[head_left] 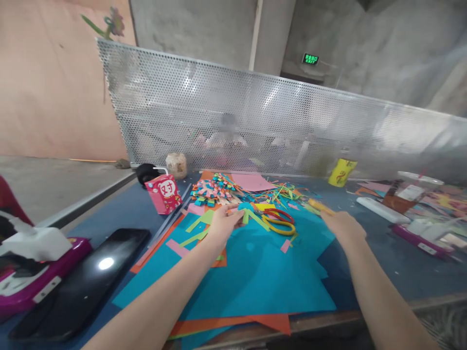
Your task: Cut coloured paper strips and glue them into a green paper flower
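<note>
Teal paper (255, 277) lay nearest on counter (120, 214). Left hand (223, 222) grip pinched a green strip (251, 217). Right hand (343, 226) grip was blurred, couldn't tell opening.

Blue table (383, 265) with coloured paper sheets (255, 274)

Teal paper sheets (255, 272) cover a blue tabletop (124, 214). Scissors (279, 221) have red and yellow handles. At ten o'clock stands a pink-red drink carton (163, 193).

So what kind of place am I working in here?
Looks like a paper-craft workbench in a bare concrete room, probably a workshop: cut coloured paper strips and scissors on teal sheets, a perforated metal screen across the bench, a lit exit sign behind.
</note>
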A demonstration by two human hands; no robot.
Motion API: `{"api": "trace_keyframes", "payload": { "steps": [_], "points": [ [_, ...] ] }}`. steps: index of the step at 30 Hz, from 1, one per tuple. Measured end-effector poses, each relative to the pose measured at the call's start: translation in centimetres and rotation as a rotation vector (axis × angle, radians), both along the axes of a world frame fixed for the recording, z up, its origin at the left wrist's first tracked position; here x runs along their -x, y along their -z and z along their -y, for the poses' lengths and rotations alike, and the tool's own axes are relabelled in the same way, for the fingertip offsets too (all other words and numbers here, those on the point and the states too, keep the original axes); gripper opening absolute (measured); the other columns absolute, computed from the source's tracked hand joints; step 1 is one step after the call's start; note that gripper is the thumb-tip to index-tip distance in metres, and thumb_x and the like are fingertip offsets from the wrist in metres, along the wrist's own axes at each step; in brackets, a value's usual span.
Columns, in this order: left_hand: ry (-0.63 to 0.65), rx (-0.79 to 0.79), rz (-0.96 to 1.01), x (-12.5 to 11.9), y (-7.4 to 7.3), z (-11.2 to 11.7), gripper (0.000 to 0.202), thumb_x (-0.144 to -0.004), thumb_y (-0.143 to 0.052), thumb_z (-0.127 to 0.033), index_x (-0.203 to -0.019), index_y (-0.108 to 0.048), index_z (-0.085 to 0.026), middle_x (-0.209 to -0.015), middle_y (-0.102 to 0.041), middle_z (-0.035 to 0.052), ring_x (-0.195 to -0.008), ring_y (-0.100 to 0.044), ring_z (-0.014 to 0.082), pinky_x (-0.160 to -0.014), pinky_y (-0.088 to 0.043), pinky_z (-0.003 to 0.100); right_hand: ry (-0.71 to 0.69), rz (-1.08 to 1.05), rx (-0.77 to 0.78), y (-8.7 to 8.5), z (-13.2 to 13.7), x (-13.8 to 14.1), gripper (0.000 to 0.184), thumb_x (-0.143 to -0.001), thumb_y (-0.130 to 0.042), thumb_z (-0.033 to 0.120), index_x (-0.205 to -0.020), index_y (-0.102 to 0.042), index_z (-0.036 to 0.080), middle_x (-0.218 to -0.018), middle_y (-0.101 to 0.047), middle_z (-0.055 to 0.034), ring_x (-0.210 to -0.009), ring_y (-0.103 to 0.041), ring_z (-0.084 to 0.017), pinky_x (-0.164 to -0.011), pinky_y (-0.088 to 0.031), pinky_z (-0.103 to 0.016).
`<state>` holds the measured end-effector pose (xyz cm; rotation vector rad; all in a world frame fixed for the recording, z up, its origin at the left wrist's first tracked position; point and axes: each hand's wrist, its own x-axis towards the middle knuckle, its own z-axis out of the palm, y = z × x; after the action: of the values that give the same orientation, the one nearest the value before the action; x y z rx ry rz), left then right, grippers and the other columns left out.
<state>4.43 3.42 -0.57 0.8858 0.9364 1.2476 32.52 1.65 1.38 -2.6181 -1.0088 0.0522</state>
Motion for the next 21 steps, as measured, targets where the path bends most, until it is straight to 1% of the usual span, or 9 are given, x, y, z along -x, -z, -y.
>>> {"api": "trace_keyframes", "payload": {
  "steps": [2,4,5,8,9,10,13,18,21],
  "points": [
    [0.002,0.005,0.008,0.1,0.0,0.0,0.024,-0.067,-0.063,-0.007,-0.087,-0.052,-0.011,-0.051,-0.06,-0.0004,-0.052,-0.061,0.0135,-0.053,-0.051,0.026,-0.052,0.077,-0.105,-0.4,0.4,0.9,0.057,-0.077,-0.035,0.05,-0.109,-0.047,0.005,-0.1,-0.055,-0.0242,-0.09,-0.056,-0.035,-0.068,-0.046,-0.044],
    [-0.003,0.019,0.014,0.1,-0.1,0.0,0.025,-0.065,-0.065,-0.007,-0.087,-0.053,-0.01,-0.049,-0.059,-0.0003,-0.05,-0.061,0.0139,-0.053,-0.051,0.026,-0.188,0.165,-0.234,-0.3,0.4,2.4,0.051,-0.079,-0.035,0.047,-0.112,-0.042,0.009,-0.107,-0.052,-0.0198,-0.094,-0.055,-0.03,-0.072,-0.046,-0.039],
    [-0.01,0.028,0.017,0.2,-0.1,0.0,0.026,-0.064,-0.066,-0.008,-0.087,-0.053,-0.01,-0.049,-0.059,-0.0002,-0.049,-0.06,0.0138,-0.052,-0.051,0.026,-0.299,0.226,-0.323,0.0,0.3,3.2,0.048,-0.079,-0.037,0.045,-0.112,-0.041,0.011,-0.108,-0.05,-0.0177,-0.096,-0.054,-0.029,-0.074,-0.046,-0.037],
    [-0.043,0.053,0.019,0.3,-0.1,-0.2,0.028,-0.062,-0.069,-0.009,-0.085,-0.053,-0.01,-0.047,-0.058,-0.0008,-0.045,-0.058,0.0124,-0.05,-0.05,0.026,-0.735,0.494,-0.652,1.1,-0.1,5.4,0.04,-0.077,-0.044,0.038,-0.107,-0.041,0.011,-0.1,-0.051,-0.0176,-0.096,-0.052,-0.029,-0.075,-0.047,-0.039],
    [-0.056,0.057,0.018,0.4,-0.2,-0.3,0.028,-0.062,-0.069,-0.009,-0.085,-0.054,-0.01,-0.047,-0.058,-0.0012,-0.044,-0.057,0.0116,-0.049,-0.049,0.025,-0.844,0.574,-0.724,1.5,-0.2,6.0,0.037,-0.078,-0.044,0.035,-0.106,-0.041,0.011,-0.098,-0.051,-0.0178,-0.096,-0.051,-0.029,-0.075,-0.047,-0.04],
    [-0.065,0.06,0.016,0.4,-0.2,-0.3,0.027,-0.061,-0.069,-0.009,-0.084,-0.054,-0.01,-0.046,-0.057,-0.0015,-0.043,-0.056,0.0109,-0.048,-0.049,0.024,-0.915,0.637,-0.765,1.7,-0.2,6.4,0.035,-0.078,-0.045,0.033,-0.106,-0.041,0.011,-0.097,-0.05,-0.0176,-0.096,-0.051,-0.029,-0.076,-0.047,-0.04],
    [-0.073,0.064,0.01,0.5,-0.4,-0.2,0.024,-0.063,-0.067,-0.007,-0.083,-0.054,-0.01,-0.046,-0.057,-0.0014,-0.041,-0.055,0.01,-0.048,-0.048,0.023,-0.995,0.749,-0.809,2.0,0.1,7.2,0.031,-0.08,-0.045,0.028,-0.107,-0.039,0.012,-0.097,-0.05,-0.0171,-0.095,-0.051,-0.028,-0.074,-0.049,-0.039],
    [-0.066,0.075,0.005,0.4,-0.7,0.0,0.021,-0.066,-0.062,-0.003,-0.084,-0.054,-0.009,-0.047,-0.058,-0.0005,-0.042,-0.056,0.0106,-0.051,-0.05,0.026,-0.998,0.83,-0.807,1.8,0.4,7.2,0.031,-0.08,-0.046,0.025,-0.107,-0.04,0.011,-0.097,-0.049,-0.0173,-0.092,-0.053,-0.028,-0.071,-0.05,-0.038],
    [-0.069,0.075,0.007,0.4,-0.7,-0.1,0.02,-0.066,-0.061,-0.002,-0.083,-0.054,-0.009,-0.048,-0.058,0.0001,-0.044,-0.056,0.0101,-0.053,-0.05,0.024,-0.989,0.833,-0.771,1.9,0.3,7.0,0.031,-0.081,-0.044,0.023,-0.108,-0.04,0.01,-0.098,-0.049,-0.0185,-0.094,-0.052,-0.028,-0.072,-0.05,-0.038]
  ]
}}
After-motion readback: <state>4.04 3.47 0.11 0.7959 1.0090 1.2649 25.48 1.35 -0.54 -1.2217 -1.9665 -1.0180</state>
